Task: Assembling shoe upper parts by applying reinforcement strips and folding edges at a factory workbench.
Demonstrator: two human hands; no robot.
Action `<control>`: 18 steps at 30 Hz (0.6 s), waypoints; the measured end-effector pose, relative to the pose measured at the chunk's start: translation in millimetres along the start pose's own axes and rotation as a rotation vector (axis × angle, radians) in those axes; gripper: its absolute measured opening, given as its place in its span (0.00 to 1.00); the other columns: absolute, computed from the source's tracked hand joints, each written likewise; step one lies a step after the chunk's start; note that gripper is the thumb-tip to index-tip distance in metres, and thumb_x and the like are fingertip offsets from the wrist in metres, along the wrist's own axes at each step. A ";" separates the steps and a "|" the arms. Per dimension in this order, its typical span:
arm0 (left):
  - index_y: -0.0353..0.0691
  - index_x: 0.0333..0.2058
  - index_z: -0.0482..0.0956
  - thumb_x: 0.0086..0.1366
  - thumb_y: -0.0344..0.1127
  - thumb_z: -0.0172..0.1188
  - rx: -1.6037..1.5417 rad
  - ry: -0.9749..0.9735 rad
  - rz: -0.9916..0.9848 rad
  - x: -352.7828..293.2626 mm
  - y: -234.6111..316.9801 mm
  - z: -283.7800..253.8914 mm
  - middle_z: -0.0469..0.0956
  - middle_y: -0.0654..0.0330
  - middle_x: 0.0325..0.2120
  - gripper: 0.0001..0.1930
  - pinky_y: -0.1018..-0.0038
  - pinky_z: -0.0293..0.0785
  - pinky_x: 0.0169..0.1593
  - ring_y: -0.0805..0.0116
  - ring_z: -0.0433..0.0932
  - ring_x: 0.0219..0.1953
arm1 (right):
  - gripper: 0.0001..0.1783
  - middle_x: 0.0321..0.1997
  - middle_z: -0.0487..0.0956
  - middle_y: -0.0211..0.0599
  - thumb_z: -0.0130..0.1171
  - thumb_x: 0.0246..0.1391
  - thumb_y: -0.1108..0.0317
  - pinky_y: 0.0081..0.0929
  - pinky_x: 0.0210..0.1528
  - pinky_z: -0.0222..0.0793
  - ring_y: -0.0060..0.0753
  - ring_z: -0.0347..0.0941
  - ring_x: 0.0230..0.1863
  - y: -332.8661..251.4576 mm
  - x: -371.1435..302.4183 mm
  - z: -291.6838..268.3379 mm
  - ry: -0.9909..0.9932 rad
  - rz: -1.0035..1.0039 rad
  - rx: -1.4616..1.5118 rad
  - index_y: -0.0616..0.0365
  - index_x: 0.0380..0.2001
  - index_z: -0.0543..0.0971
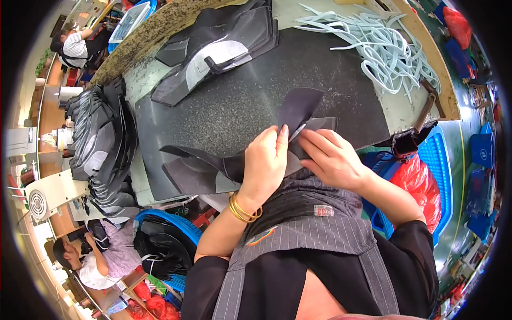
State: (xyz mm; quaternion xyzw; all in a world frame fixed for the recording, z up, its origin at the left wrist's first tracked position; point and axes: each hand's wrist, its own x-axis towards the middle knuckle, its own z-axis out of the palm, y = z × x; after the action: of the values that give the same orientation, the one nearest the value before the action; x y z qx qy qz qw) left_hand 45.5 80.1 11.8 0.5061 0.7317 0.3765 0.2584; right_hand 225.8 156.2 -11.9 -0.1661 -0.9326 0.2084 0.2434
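Observation:
Close to my body, a black shoe upper (300, 106) with grey parts is folded up off the dark work mat (240, 96). My left hand (266, 162) pinches it, thumb on top, near a narrow whitish strip (297, 132) at the fold. My right hand (332, 159) is beside it, fingers fairly straight and together, thumb apart, fingertips against the piece by that strip. Part of the upper lies under and between my hands, so its full outline is hidden. A curved black flap (205, 156) sticks out left of my left hand.
A pile of uppers (216, 48) lies at the mat's far side; pale blue strips (392, 56) heap at far right beside a hammer-like tool (426, 109). More uppers (101, 144) stack on the left. Blue baskets (440, 176) stand below the table. Two other people (98, 261) sit at left.

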 end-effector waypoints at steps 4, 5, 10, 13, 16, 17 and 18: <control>0.32 0.41 0.81 0.72 0.36 0.56 -0.086 0.017 0.127 -3.1 -2.5 0.8 0.82 0.46 0.33 0.12 0.59 0.76 0.42 0.45 0.81 0.36 | 0.23 0.52 0.80 0.45 0.68 0.51 0.64 0.35 0.58 0.71 0.42 0.74 0.52 -5.3 4.3 13.6 0.074 0.020 -0.195 0.66 0.48 0.81; 0.32 0.41 0.81 0.72 0.36 0.56 -0.092 0.023 0.126 -4.0 -2.2 1.5 0.82 0.46 0.33 0.12 0.59 0.76 0.42 0.45 0.81 0.36 | 0.23 0.52 0.80 0.45 0.68 0.51 0.64 0.35 0.58 0.71 0.42 0.74 0.52 -2.8 3.5 13.2 0.068 0.014 -0.198 0.66 0.48 0.81; 0.33 0.45 0.83 0.70 0.33 0.59 -0.045 0.063 0.274 -5.4 -4.7 8.5 0.84 0.48 0.35 0.11 0.62 0.78 0.45 0.50 0.82 0.39 | 0.16 0.47 0.82 0.46 0.66 0.50 0.67 0.38 0.54 0.74 0.46 0.77 0.49 4.5 6.3 13.7 0.101 0.000 -0.160 0.65 0.41 0.83; 0.31 0.46 0.83 0.65 0.28 0.62 0.037 0.067 0.402 -13.1 -8.5 15.3 0.83 0.48 0.39 0.13 0.63 0.77 0.47 0.53 0.80 0.42 | 0.13 0.41 0.82 0.48 0.65 0.48 0.70 0.41 0.50 0.76 0.50 0.79 0.43 7.1 4.1 8.8 -0.057 0.134 -0.002 0.63 0.38 0.84; 0.26 0.47 0.81 0.54 0.26 0.62 0.444 0.054 0.602 -18.6 -11.9 22.0 0.82 0.49 0.47 0.20 0.65 0.76 0.48 0.55 0.77 0.45 | 0.08 0.35 0.80 0.38 0.58 0.59 0.68 0.31 0.45 0.73 0.34 0.78 0.40 25.3 10.1 -10.4 0.039 0.507 0.612 0.63 0.34 0.79; 0.26 0.48 0.81 0.54 0.29 0.62 0.571 0.066 0.677 -20.3 -15.2 26.0 0.81 0.48 0.47 0.21 0.65 0.76 0.47 0.57 0.77 0.45 | 0.09 0.37 0.80 0.34 0.53 0.63 0.68 0.26 0.45 0.71 0.26 0.77 0.42 34.0 12.6 -19.3 0.057 0.753 0.972 0.63 0.34 0.78; 0.27 0.48 0.81 0.54 0.30 0.62 0.634 0.080 0.697 -20.1 -17.3 28.6 0.80 0.47 0.48 0.22 0.66 0.76 0.47 0.57 0.76 0.45 | 0.11 0.38 0.79 0.31 0.50 0.67 0.66 0.24 0.47 0.70 0.21 0.75 0.44 39.6 22.0 -22.6 0.032 0.764 0.881 0.62 0.36 0.77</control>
State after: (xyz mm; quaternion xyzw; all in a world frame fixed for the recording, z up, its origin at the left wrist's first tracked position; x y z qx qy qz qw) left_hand 64.9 66.1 -19.0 0.7605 0.6066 0.2180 -0.0789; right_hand 227.7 206.1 -4.1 -0.3769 -0.6283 0.6470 0.2111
